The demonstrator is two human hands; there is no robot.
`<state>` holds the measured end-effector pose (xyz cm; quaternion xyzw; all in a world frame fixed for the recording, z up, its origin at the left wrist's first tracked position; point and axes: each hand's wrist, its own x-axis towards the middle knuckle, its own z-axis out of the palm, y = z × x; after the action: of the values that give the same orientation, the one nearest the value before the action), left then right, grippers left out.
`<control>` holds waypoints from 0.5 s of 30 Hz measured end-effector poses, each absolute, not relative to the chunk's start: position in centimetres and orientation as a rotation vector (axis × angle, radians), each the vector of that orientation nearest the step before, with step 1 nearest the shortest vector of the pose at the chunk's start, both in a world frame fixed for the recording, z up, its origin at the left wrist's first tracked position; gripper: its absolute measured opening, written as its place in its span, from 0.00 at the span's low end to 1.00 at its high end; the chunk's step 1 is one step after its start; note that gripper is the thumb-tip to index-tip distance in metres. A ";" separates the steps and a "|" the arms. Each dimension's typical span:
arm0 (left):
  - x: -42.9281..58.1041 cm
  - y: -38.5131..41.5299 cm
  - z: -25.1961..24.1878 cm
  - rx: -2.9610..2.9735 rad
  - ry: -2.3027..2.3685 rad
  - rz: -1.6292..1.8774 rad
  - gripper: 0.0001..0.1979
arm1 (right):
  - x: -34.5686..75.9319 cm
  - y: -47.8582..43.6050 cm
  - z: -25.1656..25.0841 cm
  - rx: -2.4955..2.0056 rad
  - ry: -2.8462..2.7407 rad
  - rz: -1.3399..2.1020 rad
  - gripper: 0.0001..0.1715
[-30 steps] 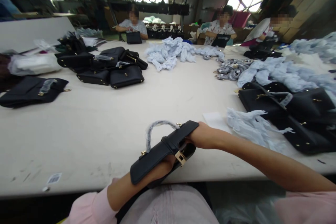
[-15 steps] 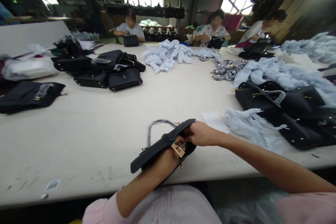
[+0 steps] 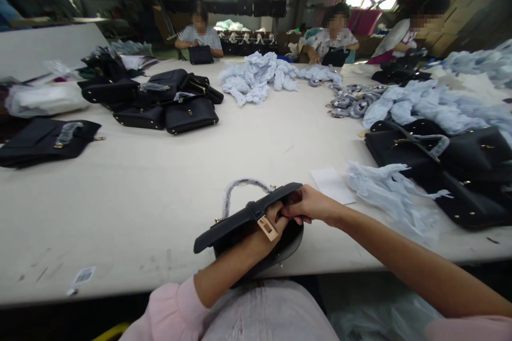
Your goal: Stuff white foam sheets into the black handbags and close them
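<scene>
A black handbag (image 3: pixel 240 221) with a wrapped grey handle (image 3: pixel 240 187) lies at the near edge of the white table (image 3: pixel 168 192). My left hand (image 3: pixel 272 224) reaches in under its lifted flap; most of its fingers are hidden by the flap and its gold clasp (image 3: pixel 267 228). My right hand (image 3: pixel 308 205) is closed in a pinch at the flap's right end, touching my left hand there.
Several black handbags (image 3: pixel 440 165) and pale blue wrapping (image 3: pixel 392 192) lie to the right, with a white card (image 3: pixel 332 185) beside my right hand. More bags (image 3: pixel 160 101) sit at the far left, blue wrapping (image 3: pixel 256 77) in the middle. Three people work across the table.
My left forearm has slid further in under the flap, and the bag has tipped slightly toward me. My right hand has shifted from the flap's end to pinch near the clasp.
</scene>
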<state>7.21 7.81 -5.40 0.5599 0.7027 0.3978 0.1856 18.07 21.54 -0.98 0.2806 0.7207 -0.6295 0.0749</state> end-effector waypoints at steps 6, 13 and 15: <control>8.3 7.8 -5.4 1.747 2.135 0.910 0.08 | 19.5 21.3 -0.7 0.714 2.782 -0.914 0.16; 8.7 5.7 -4.2 2.324 2.427 0.467 0.10 | 19.5 20.4 -1.7 0.624 2.762 -0.263 0.12; 8.3 4.7 -4.1 2.202 2.457 0.599 0.10 | 19.4 20.4 -1.1 0.608 2.734 -0.226 0.13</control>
<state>8.32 4.70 -4.10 0.6530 0.7286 0.1777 -0.1056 19.39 20.42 -1.13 0.2135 0.9596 -0.0793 0.1651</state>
